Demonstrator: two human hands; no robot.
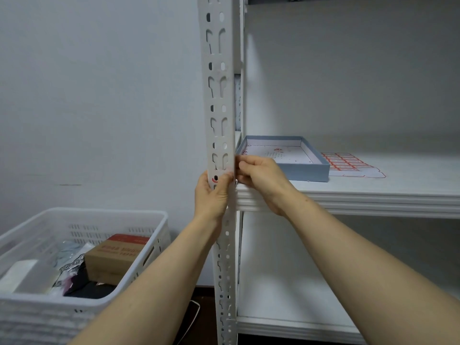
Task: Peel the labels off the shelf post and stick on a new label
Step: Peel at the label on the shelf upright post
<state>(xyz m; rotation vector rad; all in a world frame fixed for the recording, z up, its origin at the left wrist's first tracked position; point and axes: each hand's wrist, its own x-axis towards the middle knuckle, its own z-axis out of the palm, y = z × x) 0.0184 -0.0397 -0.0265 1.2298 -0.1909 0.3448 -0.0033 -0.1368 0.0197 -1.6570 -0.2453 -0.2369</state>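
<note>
A white slotted shelf post (219, 95) runs top to bottom through the middle of the head view. A small white label with a red edge (214, 180) sits on the post's left face at shelf height. My left hand (211, 195) wraps the post from the left, its thumb pressed beside the label. My right hand (258, 178) meets the post's right edge at the same height, its fingertips pinched together there. Whether they hold a label I cannot tell. A sheet of red-bordered labels (348, 163) lies on the shelf to the right.
An open shallow blue box (308, 168) stands on the white shelf board (373, 195) just behind my right hand. A white plastic basket (99, 215) with a cardboard box and packets stands on the floor at the lower left. A lower shelf board (286, 295) is below.
</note>
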